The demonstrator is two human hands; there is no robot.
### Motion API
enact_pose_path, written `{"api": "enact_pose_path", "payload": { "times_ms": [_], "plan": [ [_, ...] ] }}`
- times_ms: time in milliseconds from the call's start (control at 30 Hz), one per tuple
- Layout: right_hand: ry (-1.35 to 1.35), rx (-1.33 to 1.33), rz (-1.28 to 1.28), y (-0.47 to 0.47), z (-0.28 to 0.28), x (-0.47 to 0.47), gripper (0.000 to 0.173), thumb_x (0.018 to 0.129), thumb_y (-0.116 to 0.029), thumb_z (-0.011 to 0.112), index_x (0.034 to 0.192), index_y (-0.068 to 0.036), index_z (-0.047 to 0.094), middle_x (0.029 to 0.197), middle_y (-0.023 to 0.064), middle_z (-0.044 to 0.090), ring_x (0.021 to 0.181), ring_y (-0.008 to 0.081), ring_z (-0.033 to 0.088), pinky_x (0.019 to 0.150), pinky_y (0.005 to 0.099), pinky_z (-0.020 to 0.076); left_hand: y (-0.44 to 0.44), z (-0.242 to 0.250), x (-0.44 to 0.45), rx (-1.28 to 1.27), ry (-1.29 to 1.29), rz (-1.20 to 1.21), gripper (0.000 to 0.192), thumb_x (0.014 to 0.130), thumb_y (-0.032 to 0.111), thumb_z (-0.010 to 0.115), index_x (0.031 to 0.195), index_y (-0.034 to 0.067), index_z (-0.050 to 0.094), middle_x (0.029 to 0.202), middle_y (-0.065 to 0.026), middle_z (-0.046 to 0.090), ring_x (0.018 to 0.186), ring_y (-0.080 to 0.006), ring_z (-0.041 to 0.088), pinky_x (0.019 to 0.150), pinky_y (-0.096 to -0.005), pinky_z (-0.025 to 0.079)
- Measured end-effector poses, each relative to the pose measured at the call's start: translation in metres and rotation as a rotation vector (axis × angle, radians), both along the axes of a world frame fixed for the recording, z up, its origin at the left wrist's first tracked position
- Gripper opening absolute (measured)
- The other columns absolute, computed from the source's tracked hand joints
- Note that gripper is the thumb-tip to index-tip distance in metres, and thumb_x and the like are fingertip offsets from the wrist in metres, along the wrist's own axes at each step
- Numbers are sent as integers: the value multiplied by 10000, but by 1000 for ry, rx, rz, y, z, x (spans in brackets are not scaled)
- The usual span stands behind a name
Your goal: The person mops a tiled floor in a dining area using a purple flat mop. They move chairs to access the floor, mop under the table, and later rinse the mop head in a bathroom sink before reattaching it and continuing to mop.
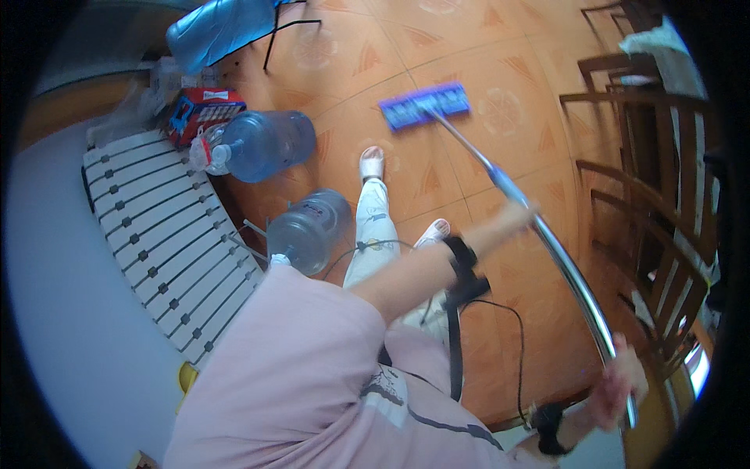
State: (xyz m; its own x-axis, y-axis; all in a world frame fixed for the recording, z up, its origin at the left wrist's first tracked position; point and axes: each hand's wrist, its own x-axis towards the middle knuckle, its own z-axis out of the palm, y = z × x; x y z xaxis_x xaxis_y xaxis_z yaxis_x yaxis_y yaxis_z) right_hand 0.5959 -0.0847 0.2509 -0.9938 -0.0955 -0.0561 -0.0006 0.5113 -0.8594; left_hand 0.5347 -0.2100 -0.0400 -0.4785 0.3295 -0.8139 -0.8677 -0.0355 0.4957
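Note:
A flat mop with a purple head [426, 106] lies on the tiled floor beyond my feet. Its shiny metal pole [565, 264] runs down to the lower right and looks curved by the lens. My left hand [518, 218], blurred, grips the pole near its blue-grey collar [500, 176]. Close to the pole's upper end, my right hand [622, 381] is closed around the metal. Both wrists wear black straps; a dark cable hangs between my arms and crosses my legs.
Two large plastic water bottles [272, 143] [313, 225] and a red-and-blue box [205, 111] stand left of my feet, beside a white slatted rack [170, 240]. Wooden chairs [644, 176] line the right side. A blue-covered thing with thin black legs [222, 29] is at the upper left.

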Motion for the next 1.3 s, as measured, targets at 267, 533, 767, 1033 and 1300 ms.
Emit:
{"api": "enact_pose_path", "payload": {
  "times_ms": [267,533,767,1033,1300],
  "plan": [
    [274,-216,-250,75,40,111,185,697,-110,454,537,-76,367,479,75,371,468,229,423,601,440,422,136,49,128,349,-302,-99,266,770,352,535,715,94,506,607,-23,518,504,-91,450,412,-248,277],
    [468,-682,94,16,-35,55,266,719,-218,588,545,-110,417,539,66,475,524,208,503,540,354,410,-40,28,24,60,16,265,264,785,303,579,849,50,539,717,-63,542,605,-166,529,471,-316,420],
    [353,-795,227,-155,-191,-119,323,659,-156,696,550,-48,412,552,82,407,519,249,439,479,343,332,-236,-85,-177,-349,3,424,143,773,188,537,852,104,453,615,-13,474,551,-149,477,489,-304,404],
    [336,-655,-217,-11,-180,4,227,767,-116,577,594,-38,453,577,70,430,519,229,428,562,348,395,-45,-123,-127,-212,23,-68,168,749,213,523,631,142,425,478,25,317,361,-113,321,334,-264,243],
    [82,44,-850,144,-31,289,262,822,-244,503,617,-82,477,637,90,515,613,229,520,605,325,423,273,-30,236,68,208,-506,181,724,84,599,808,40,445,647,-45,495,551,-167,512,424,-306,413]
  ]
}}
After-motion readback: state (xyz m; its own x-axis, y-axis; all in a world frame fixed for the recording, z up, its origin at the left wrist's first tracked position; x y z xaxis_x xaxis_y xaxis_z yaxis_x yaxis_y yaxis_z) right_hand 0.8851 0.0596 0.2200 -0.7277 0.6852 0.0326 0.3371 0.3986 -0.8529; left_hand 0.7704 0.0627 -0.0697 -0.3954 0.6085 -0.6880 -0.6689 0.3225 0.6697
